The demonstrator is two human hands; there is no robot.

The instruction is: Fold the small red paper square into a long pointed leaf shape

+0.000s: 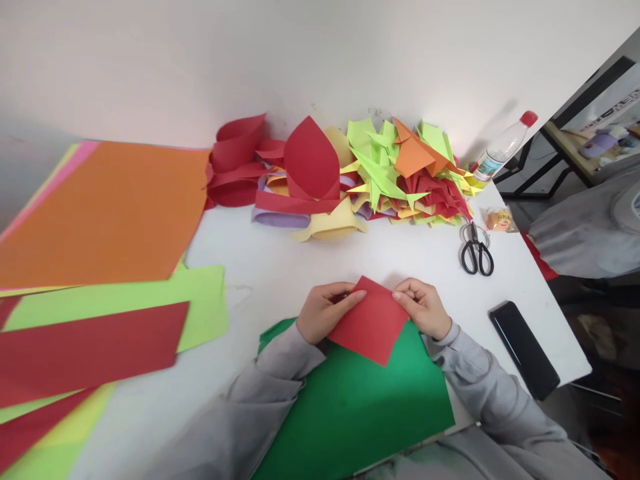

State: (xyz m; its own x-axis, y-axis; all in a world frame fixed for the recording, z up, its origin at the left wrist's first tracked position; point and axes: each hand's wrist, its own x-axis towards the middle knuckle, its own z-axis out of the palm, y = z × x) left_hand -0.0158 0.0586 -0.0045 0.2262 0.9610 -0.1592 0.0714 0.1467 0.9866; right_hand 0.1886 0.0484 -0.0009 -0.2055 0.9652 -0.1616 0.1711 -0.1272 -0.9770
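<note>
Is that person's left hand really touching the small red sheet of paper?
Touching. The head view shows it: the left hand grips the red sheet along its upper left edge, the thumb lying over the paper's surface.

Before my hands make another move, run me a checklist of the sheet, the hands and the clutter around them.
1. Left hand gripping the red sheet: ok, thumb on top near its far corner.
2. Right hand gripping the same sheet: ok, thumb on its upper right edge.
3. Scissors apart from both hands: ok, lying beyond the right hand.
4. Phone well inside the table edge: not ok, its near end reaches the edge.
5. Underside of the red sheet free of creases: cannot tell, it faces away.
</note>
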